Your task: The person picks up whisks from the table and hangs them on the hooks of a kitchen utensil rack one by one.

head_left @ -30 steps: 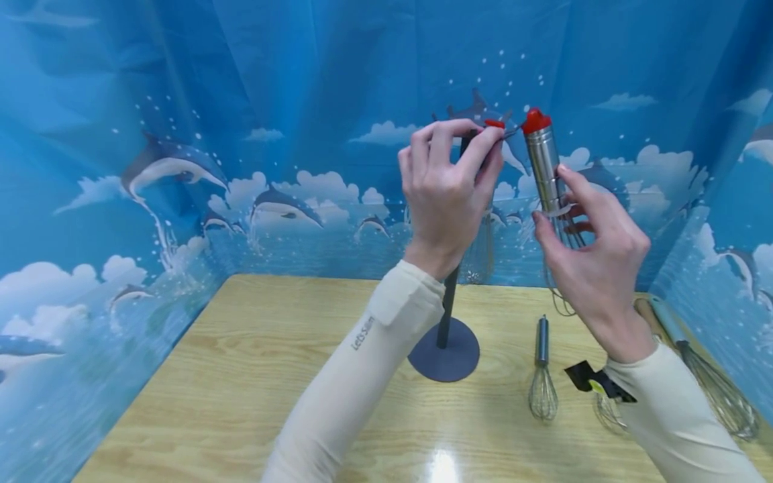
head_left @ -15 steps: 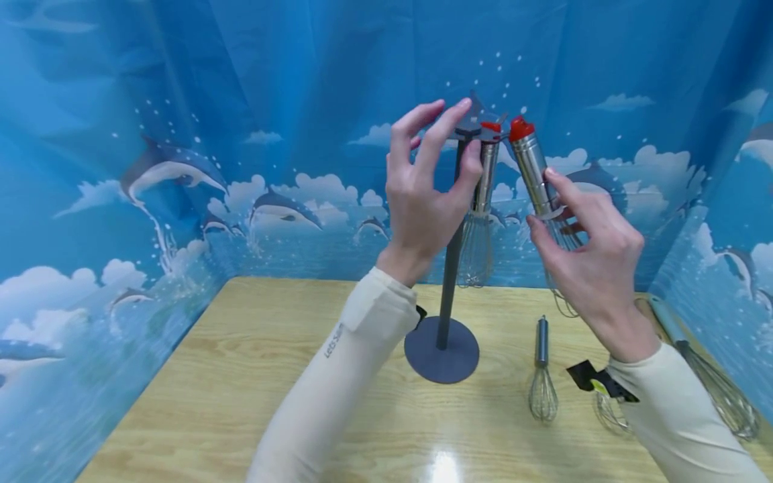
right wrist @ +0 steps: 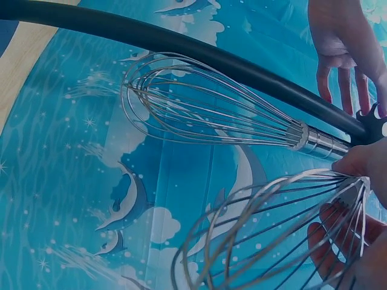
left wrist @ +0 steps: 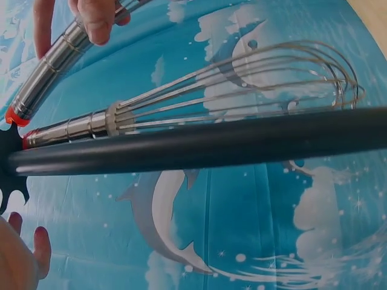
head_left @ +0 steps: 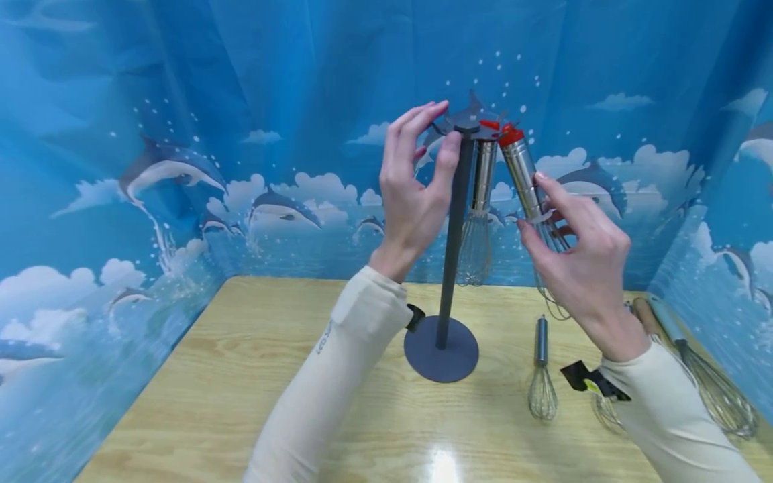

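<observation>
My right hand (head_left: 582, 251) grips a steel whisk (head_left: 522, 171) where the handle meets the wires. This whisk tilts left, and its red top overlaps the edge of the dark stand's hook plate (head_left: 468, 127). Another red-topped whisk (head_left: 481, 181) hangs from the plate, wires down, beside the dark pole (head_left: 454, 235). My left hand (head_left: 413, 178) is left of the pole near the plate, fingers spread and holding nothing. The left wrist view shows both whisk handles meeting the plate, the held whisk (left wrist: 45, 78) slanting away from the hanging whisk (left wrist: 72, 128).
A small whisk (head_left: 543, 376) lies on the wooden table (head_left: 241, 376), right of the stand's round base (head_left: 441, 350). Further right lie a large whisk with a pale green handle (head_left: 667, 320) and others partly behind my right sleeve. A blue dolphin-print curtain (head_left: 302, 100) surrounds the table.
My left hand has let go at the plate, opened and drawn left, uncovering the hanging whisk. My right hand has carried its whisk left until the red top overlaps the plate.
</observation>
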`<act>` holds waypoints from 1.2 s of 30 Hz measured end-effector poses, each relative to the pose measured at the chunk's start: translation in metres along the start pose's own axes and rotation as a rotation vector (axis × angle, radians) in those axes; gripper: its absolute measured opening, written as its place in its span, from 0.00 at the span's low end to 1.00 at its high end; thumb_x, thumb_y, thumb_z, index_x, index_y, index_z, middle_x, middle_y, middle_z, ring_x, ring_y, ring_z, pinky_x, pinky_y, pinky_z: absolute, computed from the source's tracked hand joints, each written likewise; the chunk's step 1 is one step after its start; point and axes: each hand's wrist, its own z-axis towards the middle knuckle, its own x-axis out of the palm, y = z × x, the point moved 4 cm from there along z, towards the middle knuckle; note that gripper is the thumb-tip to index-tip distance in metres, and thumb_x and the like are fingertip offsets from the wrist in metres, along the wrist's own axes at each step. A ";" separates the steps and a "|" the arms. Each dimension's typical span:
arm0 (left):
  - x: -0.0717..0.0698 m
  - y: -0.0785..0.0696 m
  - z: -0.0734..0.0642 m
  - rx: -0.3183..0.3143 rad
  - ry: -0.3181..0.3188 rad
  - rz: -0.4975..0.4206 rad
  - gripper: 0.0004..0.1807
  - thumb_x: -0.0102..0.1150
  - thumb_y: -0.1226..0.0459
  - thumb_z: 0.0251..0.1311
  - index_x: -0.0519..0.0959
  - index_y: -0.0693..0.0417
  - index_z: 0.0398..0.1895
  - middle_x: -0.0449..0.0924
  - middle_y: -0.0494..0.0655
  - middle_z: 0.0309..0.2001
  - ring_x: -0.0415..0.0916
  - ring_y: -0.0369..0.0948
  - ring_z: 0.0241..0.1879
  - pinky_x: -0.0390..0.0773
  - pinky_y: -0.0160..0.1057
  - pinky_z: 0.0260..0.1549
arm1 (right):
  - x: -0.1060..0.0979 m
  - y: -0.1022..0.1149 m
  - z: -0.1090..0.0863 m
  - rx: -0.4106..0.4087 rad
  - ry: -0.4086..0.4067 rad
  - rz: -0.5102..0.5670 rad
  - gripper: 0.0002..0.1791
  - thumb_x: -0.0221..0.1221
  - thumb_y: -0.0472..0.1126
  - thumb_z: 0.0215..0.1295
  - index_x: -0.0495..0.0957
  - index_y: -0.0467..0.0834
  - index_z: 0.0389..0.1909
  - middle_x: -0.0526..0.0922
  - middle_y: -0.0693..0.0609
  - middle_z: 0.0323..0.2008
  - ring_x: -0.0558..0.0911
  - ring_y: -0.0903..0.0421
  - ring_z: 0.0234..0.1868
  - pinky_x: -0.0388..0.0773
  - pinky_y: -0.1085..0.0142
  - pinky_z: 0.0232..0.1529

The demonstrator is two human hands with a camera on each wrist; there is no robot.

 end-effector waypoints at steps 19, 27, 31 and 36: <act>0.002 0.007 -0.001 -0.302 0.009 -0.122 0.14 0.62 0.62 0.70 0.84 0.59 0.54 0.79 0.51 0.62 0.72 0.34 0.65 0.78 0.39 0.60 | 0.019 0.005 -0.006 0.065 0.038 0.113 0.38 0.71 0.32 0.58 0.73 0.47 0.71 0.88 0.36 0.44 0.87 0.42 0.36 0.72 0.87 0.41; 0.003 0.006 -0.002 -0.306 0.005 -0.123 0.14 0.62 0.63 0.70 0.83 0.60 0.54 0.79 0.52 0.61 0.72 0.34 0.64 0.78 0.33 0.58 | 0.022 0.005 -0.010 0.079 0.043 0.132 0.37 0.70 0.34 0.60 0.72 0.47 0.72 0.88 0.36 0.43 0.88 0.43 0.38 0.74 0.86 0.42; 0.003 0.007 -0.003 -0.315 -0.005 -0.137 0.14 0.62 0.63 0.70 0.83 0.61 0.54 0.78 0.52 0.62 0.72 0.35 0.63 0.79 0.33 0.58 | 0.018 0.003 -0.015 0.102 0.035 0.130 0.36 0.69 0.35 0.61 0.72 0.50 0.72 0.88 0.38 0.44 0.87 0.46 0.40 0.74 0.85 0.43; 0.004 0.007 -0.003 -0.312 -0.020 -0.156 0.14 0.62 0.64 0.70 0.83 0.62 0.54 0.78 0.53 0.61 0.72 0.35 0.63 0.79 0.34 0.57 | 0.008 -0.004 -0.023 0.125 0.037 0.123 0.35 0.67 0.36 0.63 0.73 0.51 0.72 0.88 0.38 0.46 0.82 0.73 0.43 0.75 0.85 0.43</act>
